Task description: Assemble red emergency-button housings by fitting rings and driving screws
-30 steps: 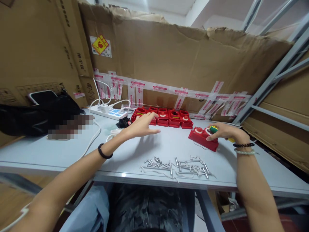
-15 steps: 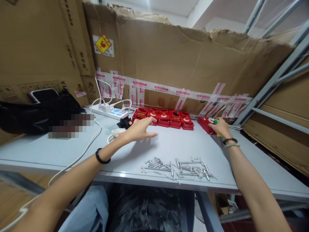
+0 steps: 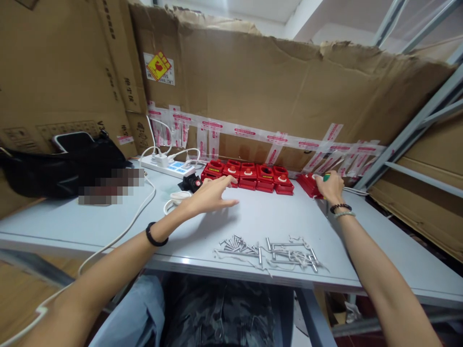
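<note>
L hand [image 3: 209, 195] hangs above white table [image 3: 267, 217], fingers spread, thumb apart, near a row of red button boxes [image 3: 248, 179]; some have red push buttons in white rings, others open round holes. R hand [image 3: 334, 185] is at table's back R, curled round a green handle [image 3: 326, 178] & over R end of 1 separate red button box [image 3: 306, 185]; can't tell how tight it grips the box. Box sits R of the row, gap btwn, close to taped cardboard [image 3: 238, 72]. Loose screws [image 3: 237, 243] & metal bar handles [image 3: 285, 244] lie at front edge. Power strip [image 3: 171, 166] w/ plugs at back L.
</note>
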`<state>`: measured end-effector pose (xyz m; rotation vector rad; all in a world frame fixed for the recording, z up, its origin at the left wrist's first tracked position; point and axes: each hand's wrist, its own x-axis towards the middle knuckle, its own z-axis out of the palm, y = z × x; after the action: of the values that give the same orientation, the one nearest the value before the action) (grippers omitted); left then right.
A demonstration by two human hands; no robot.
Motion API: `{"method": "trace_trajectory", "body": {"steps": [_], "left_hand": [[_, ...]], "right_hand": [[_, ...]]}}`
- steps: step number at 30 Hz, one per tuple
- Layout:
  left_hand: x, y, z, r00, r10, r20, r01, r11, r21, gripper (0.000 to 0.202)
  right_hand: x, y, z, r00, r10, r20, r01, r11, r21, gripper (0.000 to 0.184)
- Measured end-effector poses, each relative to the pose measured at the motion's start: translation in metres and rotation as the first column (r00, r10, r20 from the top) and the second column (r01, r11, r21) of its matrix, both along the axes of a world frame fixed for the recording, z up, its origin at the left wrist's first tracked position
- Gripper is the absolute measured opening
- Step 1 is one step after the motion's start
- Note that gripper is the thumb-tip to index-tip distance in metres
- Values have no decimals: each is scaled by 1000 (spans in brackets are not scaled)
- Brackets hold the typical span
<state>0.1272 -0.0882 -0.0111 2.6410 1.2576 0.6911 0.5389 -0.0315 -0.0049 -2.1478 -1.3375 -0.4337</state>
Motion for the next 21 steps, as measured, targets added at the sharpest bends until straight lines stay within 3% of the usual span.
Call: {"method": "trace_trajectory", "body": {"steps": [4, 8, 13, 21], "left_hand": [[-2, 0, 0, 1000, 3, 7, -3, 1000, 12, 48], [-3, 1, 0, 1000, 4, -4, -4, 1000, 6, 44], [-2, -1, 1, 1000, 1, -18, -1, 1000, 5, 41], [-4, 2, -2, 999, 1, -34, 0, 1000, 25, 39]], "right_hand": [[-30, -3, 3, 986, 158, 50, -155, 987, -47, 56], [-68, -7, -2, 938, 336, 88, -319, 934, -162, 70], [-91, -16, -10, 926, 344, 154, -290, 911, -292, 79], [-82, -18, -9, 932, 350, 94, -280, 859, -429, 57]]}}
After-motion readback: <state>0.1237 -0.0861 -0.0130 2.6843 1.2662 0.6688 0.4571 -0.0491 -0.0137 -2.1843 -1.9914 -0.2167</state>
